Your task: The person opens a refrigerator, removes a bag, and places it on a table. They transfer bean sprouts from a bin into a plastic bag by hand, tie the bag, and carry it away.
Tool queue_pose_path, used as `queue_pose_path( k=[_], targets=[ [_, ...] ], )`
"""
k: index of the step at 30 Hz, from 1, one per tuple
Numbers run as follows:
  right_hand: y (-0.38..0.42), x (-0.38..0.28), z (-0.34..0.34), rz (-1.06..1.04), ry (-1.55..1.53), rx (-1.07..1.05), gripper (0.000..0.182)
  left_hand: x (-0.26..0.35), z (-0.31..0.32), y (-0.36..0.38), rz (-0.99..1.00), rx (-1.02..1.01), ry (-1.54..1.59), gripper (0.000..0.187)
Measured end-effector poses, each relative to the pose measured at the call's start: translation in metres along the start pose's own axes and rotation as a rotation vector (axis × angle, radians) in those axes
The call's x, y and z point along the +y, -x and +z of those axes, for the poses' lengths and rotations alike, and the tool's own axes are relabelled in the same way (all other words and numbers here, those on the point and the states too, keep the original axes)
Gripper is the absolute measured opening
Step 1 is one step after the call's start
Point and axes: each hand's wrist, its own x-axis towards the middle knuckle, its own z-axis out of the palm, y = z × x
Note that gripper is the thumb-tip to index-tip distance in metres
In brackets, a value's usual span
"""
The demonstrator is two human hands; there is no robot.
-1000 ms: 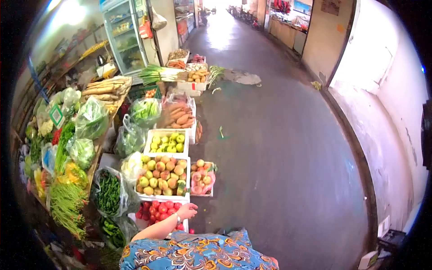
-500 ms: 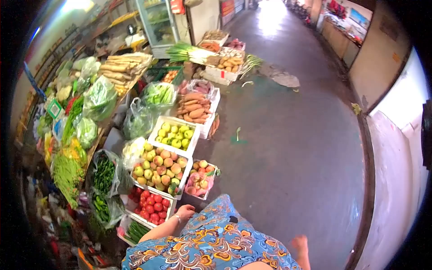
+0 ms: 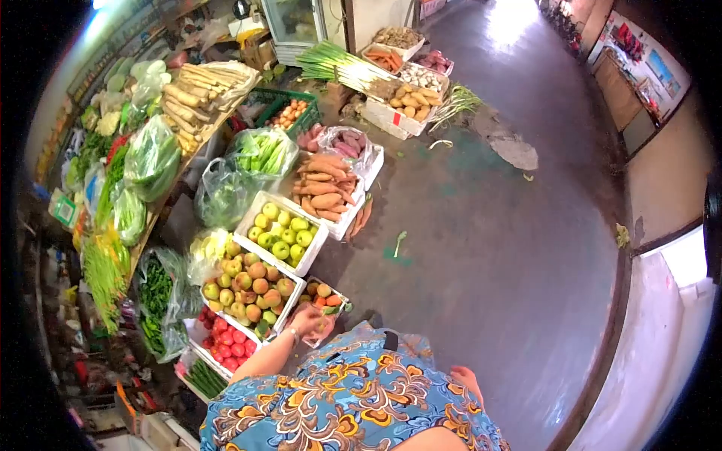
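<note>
My left hand [image 3: 305, 319], with a bracelet at the wrist, is over a small white box [image 3: 343, 302] of peaches. Its fingers look loosely stretched out over the pink plastic bag in that box, and no object shows in them. Whether the fingertips touch the bag or fruit is hard to see. Behind the hand stands a larger white crate of peaches [image 3: 259, 286]. Red tomatoes [image 3: 227, 342] lie in a crate beside my left forearm. My right hand [image 3: 468, 379] hangs beside my patterned blue dress [image 3: 353, 398], away from the produce; its fingers are partly hidden.
Green apples [image 3: 282, 237], sweet potatoes [image 3: 325, 184] and potatoes [image 3: 414, 101] fill crates further along. Bagged greens [image 3: 150, 154] and long pale roots [image 3: 199, 98] cover a raised stall at left. The grey floor [image 3: 481, 255] runs between the crates and a wall [image 3: 639, 361].
My left hand has moved forward from beside the tomatoes to over the small peach box. My right hand has come closer to my body. The camera view has shifted.
</note>
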Motion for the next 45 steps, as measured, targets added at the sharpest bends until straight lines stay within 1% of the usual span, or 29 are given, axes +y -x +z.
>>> queue_pose_path(
  k=[2, 3, 6, 7, 10, 11, 12, 13, 15, 17, 18, 19, 20, 21, 23, 25, 27, 29, 30, 32, 33, 34, 35, 37, 38, 40, 42, 44, 45],
  targets=[
    [-0.047, 0.060, -0.022, -0.097, 0.164, -0.028, 0.032, 0.080, 0.002, -0.027, -0.076, 0.054, 0.149, 0.035],
    [-0.073, 0.097, -0.034, -0.147, 0.244, -0.036, 0.029, 0.109, 0.004, -0.047, -0.045, 0.078, 0.152, 0.035],
    [-0.109, 0.090, -0.089, 0.014, 0.168, -0.051, 0.025, 0.164, 0.015, -0.103, -0.003, 0.142, 0.190, 0.036],
    [-0.122, 0.087, -0.114, 0.068, 0.124, -0.048, 0.023, 0.183, 0.021, -0.114, -0.061, 0.138, 0.238, 0.038],
    [-0.187, 0.079, -0.201, 0.175, -0.060, -0.039, 0.019, 0.180, 0.052, -0.161, -0.082, 0.145, 0.379, 0.039],
    [-0.216, 0.080, -0.232, 0.208, -0.164, -0.048, 0.017, 0.182, 0.062, -0.166, -0.122, 0.122, 0.320, 0.040],
    [-0.216, -0.003, -0.247, 0.183, -0.137, 0.082, 0.013, 0.184, 0.073, -0.169, -0.191, 0.074, 0.367, 0.041],
    [-0.199, -0.136, -0.251, 0.160, -0.106, 0.212, 0.010, 0.187, 0.082, -0.174, -0.236, 0.024, 0.321, 0.042],
    [-0.279, -0.160, -0.298, 0.225, 0.083, 0.143, 0.014, 0.207, 0.096, -0.174, -0.235, 0.069, 0.346, 0.042],
    [-0.394, -0.124, -0.363, -0.396, 0.403, -0.038, 0.019, 0.236, 0.100, -0.165, -0.295, 0.117, 0.363, 0.044],
    [-0.402, -0.196, -0.350, -0.199, 0.265, 0.053, 0.023, 0.226, 0.101, -0.173, -0.306, 0.133, 0.384, 0.044],
    [-0.399, -0.288, -0.329, -0.018, 0.104, 0.167, 0.027, 0.201, 0.103, -0.185, -0.323, 0.124, 0.490, 0.045],
    [-0.422, -0.343, -0.317, -0.032, 0.120, 0.151, 0.027, 0.192, 0.103, -0.200, -0.333, 0.114, 0.596, 0.046],
    [-0.446, -0.386, -0.308, -0.048, 0.117, 0.135, 0.028, 0.216, 0.097, -0.197, -0.356, 0.156, 0.508, 0.046],
    [-0.483, -0.430, -0.288, -0.070, 0.123, 0.118, 0.030, 0.213, 0.094, -0.216, -0.397, 0.184, 0.590, 0.044],
    [-0.528, -0.481, -0.262, -0.157, 0.131, -0.014, 0.032, 0.228, 0.084, -0.248, -0.506, 0.247, 0.726, 0.039],
    [-0.537, -0.514, -0.236, -0.175, 0.061, -0.165, 0.035, 0.254, 0.079, -0.272, -0.523, 0.255, 0.778, 0.040],
    [-0.607, -0.476, -0.239, -0.472, 0.455, -0.390, 0.039, 0.288, 0.048, -0.314, -0.509, 0.292, 0.803, 0.041],
    [-0.590, -0.517, -0.229, -0.011, 0.005, -0.526, 0.042, 0.300, 0.041, -0.338, -0.451, 0.261, 0.772, 0.042],
    [-0.604, -0.532, -0.219, -0.102, 0.343, -0.495, 0.042, 0.341, 0.016, -0.371, -0.367, 0.258, 0.674, 0.042],
    [-0.622, -0.520, -0.223, -0.097, 0.341, -0.509, 0.042, 0.382, -0.006, -0.380, -0.337, 0.284, 0.606, 0.042],
    [-0.650, -0.499, -0.236, -0.326, 0.653, -0.491, 0.026, 0.421, -0.024, -0.388, -0.309, 0.322, 0.608, 0.041],
    [-0.677, -0.498, -0.242, -0.568, 0.964, -0.455, 0.013, 0.442, -0.038, -0.404, -0.270, 0.373, 0.613, 0.039],
    [-0.662, -0.540, -0.260, 0.028, 0.292, -0.420, 0.013, 0.477, -0.066, -0.433, -0.214, 0.419, 0.630, 0.034],
    [-0.669, -0.553, -0.269, 0.083, 0.263, -0.383, 0.013, 0.487, -0.075, -0.446, -0.208, 0.438, 0.646, 0.032],
    [-0.701, -0.581, -0.287, 0.089, 0.274, -0.347, 0.013, 0.507, -0.085, -0.472, -0.212, 0.486, 0.763, 0.031],
    [-0.739, -0.620, -0.300, 0.086, 0.265, -0.324, 0.013, 0.504, -0.079, -0.501, -0.215, 0.538, 0.848, 0.031],
    [-0.774, -0.668, -0.311, 0.090, 0.174, -0.303, 0.014, 0.500, -0.068, -0.521, -0.328, 0.502, 0.641, 0.036],
    [-0.799, -0.691, -0.317, 0.095, 0.112, -0.307, 0.015, 0.519, -0.066, -0.522, -0.367, 0.473, 0.635, 0.036]
  ],
)
